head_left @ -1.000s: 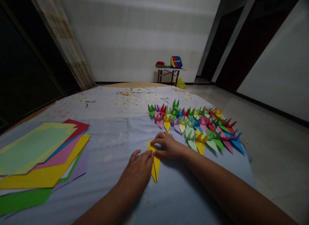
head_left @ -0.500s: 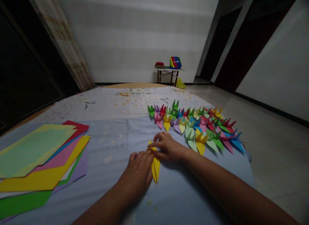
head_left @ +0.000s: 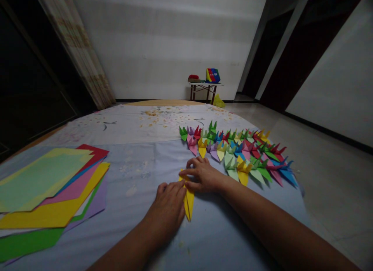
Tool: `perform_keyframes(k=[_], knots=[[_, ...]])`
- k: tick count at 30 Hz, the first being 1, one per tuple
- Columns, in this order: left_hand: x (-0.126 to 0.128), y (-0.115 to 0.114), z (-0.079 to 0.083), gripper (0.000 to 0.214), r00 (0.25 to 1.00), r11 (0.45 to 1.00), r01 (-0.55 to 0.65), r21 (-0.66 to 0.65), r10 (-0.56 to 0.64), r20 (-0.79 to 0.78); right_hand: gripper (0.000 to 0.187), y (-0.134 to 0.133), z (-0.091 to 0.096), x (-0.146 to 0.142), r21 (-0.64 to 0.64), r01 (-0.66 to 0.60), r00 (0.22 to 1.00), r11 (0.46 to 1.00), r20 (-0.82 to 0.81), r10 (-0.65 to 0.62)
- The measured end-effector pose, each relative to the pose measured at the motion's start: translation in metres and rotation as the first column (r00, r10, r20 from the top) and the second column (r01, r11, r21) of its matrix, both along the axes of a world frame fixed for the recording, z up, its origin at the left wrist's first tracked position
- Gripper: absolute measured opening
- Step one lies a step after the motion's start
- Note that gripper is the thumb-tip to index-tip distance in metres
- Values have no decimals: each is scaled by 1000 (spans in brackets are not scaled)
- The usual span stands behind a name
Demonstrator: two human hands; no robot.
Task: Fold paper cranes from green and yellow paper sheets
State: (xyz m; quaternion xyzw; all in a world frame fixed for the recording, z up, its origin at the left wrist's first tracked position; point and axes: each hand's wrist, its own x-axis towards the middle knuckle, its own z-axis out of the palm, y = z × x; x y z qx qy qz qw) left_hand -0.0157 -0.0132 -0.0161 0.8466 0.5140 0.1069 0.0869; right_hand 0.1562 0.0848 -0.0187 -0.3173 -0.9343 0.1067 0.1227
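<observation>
A narrow folded yellow origami paper lies on the table in front of me, with a slit down its lower half. My left hand rests on the paper's left edge, fingers together and pressing it at the middle. From the right, my right hand grips the upper part with thumb and index finger, the other fingers curled. The paper's middle is partly hidden by my fingers. Just beyond my right hand stand several rows of folded paper cranes in many colours.
To the left lies a fanned stack of coloured paper sheets. A pale blue and floral tablecloth covers the table. Against the far wall stands a small table carrying a colourful box and a red item.
The fingers of my right hand have shifted slightly on the upper part of the yellow paper. My left hand stays nearly still, and the view has moved a little.
</observation>
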Motion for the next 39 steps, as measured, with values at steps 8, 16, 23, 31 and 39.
perform_keyframes(k=[8, 16, 23, 31, 39], knots=[[-1, -1, -2, 31, 1000, 1000, 3, 14, -3, -7, 58, 11, -1, -1, -8, 22, 1000, 1000, 7, -22], [-1, -2, -2, 32, 998, 999, 9, 32, -8, -56, 34, 0, 0, 5, -17, 18, 998, 1000, -60, -19], [4, -3, 0, 35, 997, 1000, -15, 0, 15, -76, 35, -3, -2, 5, -19, 21, 999, 1000, -37, -22], [-3, -5, 3, 32, 996, 997, -70, 31, 72, -48, 39, -4, -9, 8, -17, 47, 998, 999, -30, -48], [-22, 8, -5, 32, 994, 999, -54, 7, 53, 100, 39, -5, -11, 9, -24, 69, 997, 997, -24, -70]])
